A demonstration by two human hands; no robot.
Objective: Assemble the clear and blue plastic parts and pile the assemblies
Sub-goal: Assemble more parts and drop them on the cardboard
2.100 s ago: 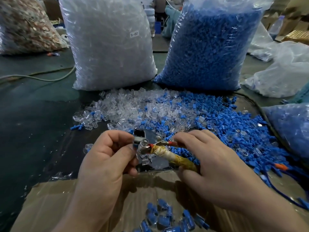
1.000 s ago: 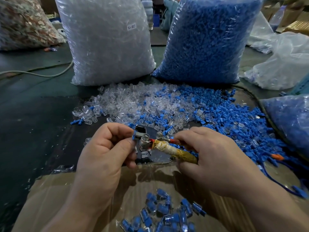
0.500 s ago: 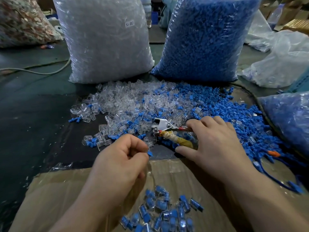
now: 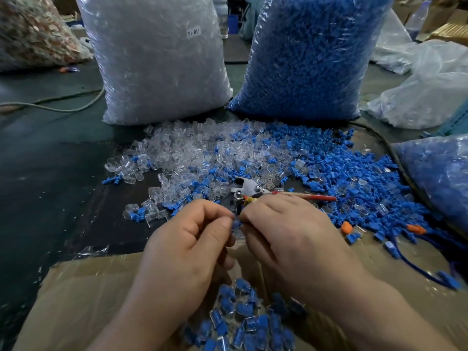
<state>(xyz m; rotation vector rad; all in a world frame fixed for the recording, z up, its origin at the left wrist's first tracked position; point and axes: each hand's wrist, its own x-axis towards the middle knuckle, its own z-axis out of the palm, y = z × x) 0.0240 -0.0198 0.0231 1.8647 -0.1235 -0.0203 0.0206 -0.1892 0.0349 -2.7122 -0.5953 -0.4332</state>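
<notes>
blue part (image 4: pixel 236 225): being pinched between both hands, above the cardboard (image 4: pixel 83 295); clear mate hidden.
left hand (image 4: pixel 187 252): thumb and forefinger clamping on the part.
right hand (image 4: pixel 286 239): fingertips gripping it from the opposite side.
risk: a crooked push, I judge, sending the piece flying into the loose heap (image 4: pixel 202 158).
finished assemblies (image 4: pixel 243 323): lying under the wrists; a dropped forearm risks scattering them.

I can read only one marking: a small white sticker (image 4: pixel 193 31) on the big clear plastic bag of transparent parts (image 4: pixel 157 72), reading "SJ-017".
</notes>
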